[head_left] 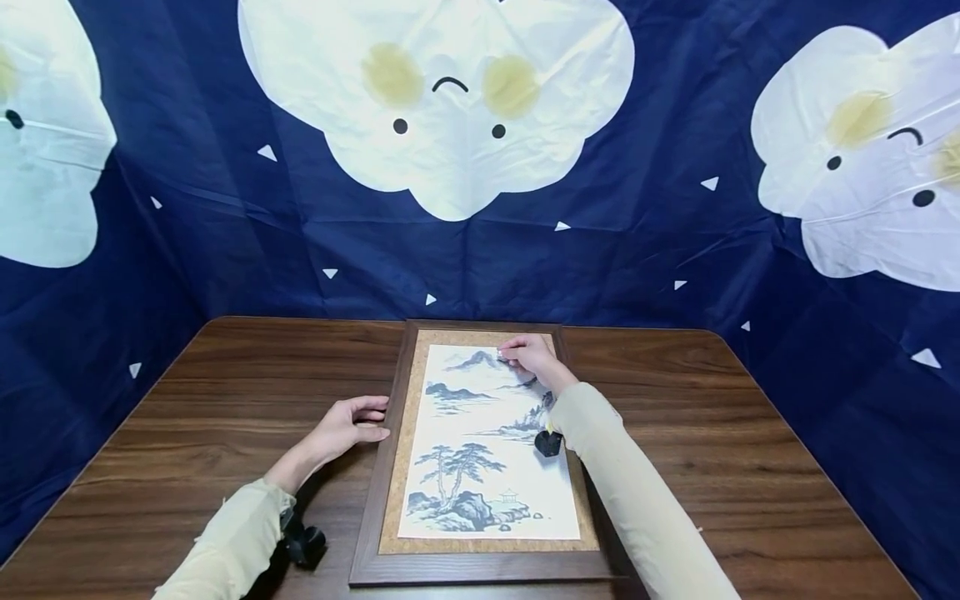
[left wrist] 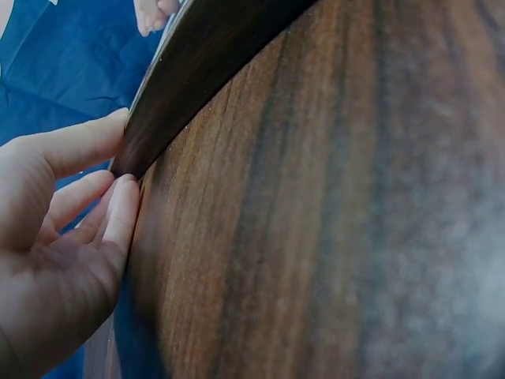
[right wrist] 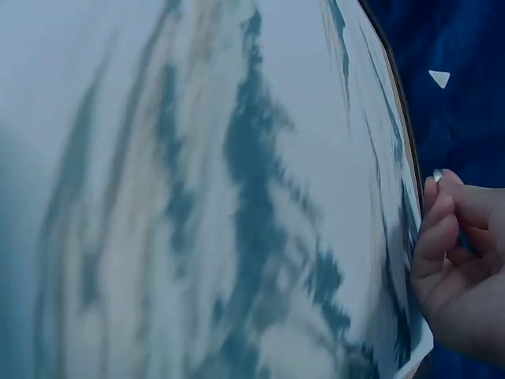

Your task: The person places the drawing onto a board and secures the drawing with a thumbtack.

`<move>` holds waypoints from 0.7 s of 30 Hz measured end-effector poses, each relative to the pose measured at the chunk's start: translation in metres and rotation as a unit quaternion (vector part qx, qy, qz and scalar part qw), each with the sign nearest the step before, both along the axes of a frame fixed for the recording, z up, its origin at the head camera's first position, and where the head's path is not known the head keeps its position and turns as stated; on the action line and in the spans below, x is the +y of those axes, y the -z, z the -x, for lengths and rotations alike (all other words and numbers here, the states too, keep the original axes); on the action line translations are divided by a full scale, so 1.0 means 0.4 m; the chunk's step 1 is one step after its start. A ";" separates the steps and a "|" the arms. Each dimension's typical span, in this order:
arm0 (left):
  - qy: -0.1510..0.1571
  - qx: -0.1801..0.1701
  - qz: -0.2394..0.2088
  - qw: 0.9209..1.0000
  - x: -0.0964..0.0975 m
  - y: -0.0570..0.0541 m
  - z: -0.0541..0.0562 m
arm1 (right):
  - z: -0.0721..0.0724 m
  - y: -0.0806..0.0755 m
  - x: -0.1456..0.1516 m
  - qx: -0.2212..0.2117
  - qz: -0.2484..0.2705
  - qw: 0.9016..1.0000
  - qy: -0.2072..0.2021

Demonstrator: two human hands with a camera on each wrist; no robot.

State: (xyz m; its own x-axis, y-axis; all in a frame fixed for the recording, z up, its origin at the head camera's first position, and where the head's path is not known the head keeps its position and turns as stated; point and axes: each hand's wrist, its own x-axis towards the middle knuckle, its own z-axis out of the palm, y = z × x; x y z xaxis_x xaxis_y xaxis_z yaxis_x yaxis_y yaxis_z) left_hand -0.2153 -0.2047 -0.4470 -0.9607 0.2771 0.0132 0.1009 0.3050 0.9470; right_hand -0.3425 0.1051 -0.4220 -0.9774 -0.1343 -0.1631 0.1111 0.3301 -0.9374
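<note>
A paper [head_left: 461,425] printed with an ink landscape lies on a cork board [head_left: 397,500] with a brown wooden frame [head_left: 480,568]. Near the paper's top right corner, my right hand [head_left: 531,357] pinches a small clear push pin [right wrist: 439,176] between thumb and forefinger, its lower part hidden by the fingertips. At the board's left side, my left hand [head_left: 347,429] touches the frame's outer edge with thumb and fairly straight fingertips. The left wrist view shows those fingers [left wrist: 118,209] against the frame's side, close to the tabletop.
The board lies on a dark brown wooden table [head_left: 225,417], reaching its back edge. Behind and on both sides hangs a navy cloth [head_left: 225,250] with white cloud shapes [head_left: 450,158]. A black wrist device [head_left: 548,443] on the right arm hangs over the paper.
</note>
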 end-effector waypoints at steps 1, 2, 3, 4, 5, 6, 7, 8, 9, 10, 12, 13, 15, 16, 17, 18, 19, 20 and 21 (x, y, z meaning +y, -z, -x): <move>0.000 -0.001 -0.002 1.000 0.001 0.000 -0.001 | 0.002 -0.001 -0.006 0.000 -0.005 1.000 0.007; -0.002 -0.001 -0.004 1.000 0.001 0.000 -0.002 | 0.003 -0.002 -0.012 0.003 -0.013 1.000 0.012; -0.003 -0.001 -0.005 1.000 0.002 -0.001 -0.002 | 0.006 -0.001 -0.015 0.009 -0.020 1.000 0.014; -0.003 0.000 -0.005 1.000 0.002 0.000 -0.002 | 0.008 0.000 -0.018 0.014 -0.026 0.999 0.016; -0.004 0.000 -0.005 1.000 0.002 0.001 -0.002 | 0.012 0.002 -0.019 0.017 -0.029 0.999 0.017; -0.005 0.000 -0.005 1.000 0.002 0.002 -0.002 | 0.020 0.010 -0.018 0.026 -0.030 0.999 0.016; -0.005 -0.001 -0.006 1.000 0.003 0.002 -0.002 | 0.066 0.062 -0.006 0.044 -0.027 0.999 0.004; -0.006 -0.002 -0.006 1.000 0.004 0.003 -0.002 | 0.112 0.113 0.004 0.057 -0.031 0.998 0.000; -0.006 -0.003 -0.005 1.000 0.004 0.004 -0.001 | 0.116 0.116 0.006 0.065 -0.034 0.997 -0.006; -0.006 -0.004 -0.004 1.000 0.005 0.004 0.000 | 0.157 0.159 0.015 0.074 -0.035 0.997 -0.012; -0.007 -0.006 -0.004 1.000 0.006 0.003 0.000 | 0.217 0.221 0.029 0.094 -0.031 0.995 -0.029; -0.007 -0.006 -0.003 1.000 0.006 0.002 0.000 | 0.237 0.239 0.034 0.107 -0.027 0.993 -0.039; -0.007 -0.006 0.000 1.000 0.005 0.000 0.001 | 0.172 0.153 0.013 0.085 -0.048 0.995 -0.029; -0.008 -0.006 0.000 1.000 0.004 -0.001 0.001 | 0.177 0.154 0.012 0.081 -0.053 0.995 -0.028; -0.009 -0.007 0.000 1.000 0.004 -0.001 0.000 | 0.140 0.110 0.002 0.074 -0.065 0.995 -0.026; -0.010 -0.007 0.000 1.000 0.004 -0.001 -0.001 | 0.114 0.078 -0.005 0.073 -0.072 0.994 -0.024; -0.010 -0.007 0.000 1.000 0.004 -0.001 -0.001 | 0.082 0.038 -0.017 0.057 -0.098 0.993 -0.013; -0.011 -0.006 0.000 1.000 0.004 0.000 -0.002 | 0.059 0.009 -0.024 0.043 -0.116 0.992 -0.010; -0.012 -0.007 -0.001 1.000 0.004 0.001 -0.003 | 0.049 -0.004 -0.027 0.043 -0.125 0.991 -0.013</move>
State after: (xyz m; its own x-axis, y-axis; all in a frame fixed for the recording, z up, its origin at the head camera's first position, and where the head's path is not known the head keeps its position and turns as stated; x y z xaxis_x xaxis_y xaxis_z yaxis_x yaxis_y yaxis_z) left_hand -0.2143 -0.2033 -0.4475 -0.9673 0.2535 0.0008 0.0810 0.3061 0.9486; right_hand -0.3621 0.0942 -0.4204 -0.9860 -0.1247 -0.1104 0.0229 0.5550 -0.8315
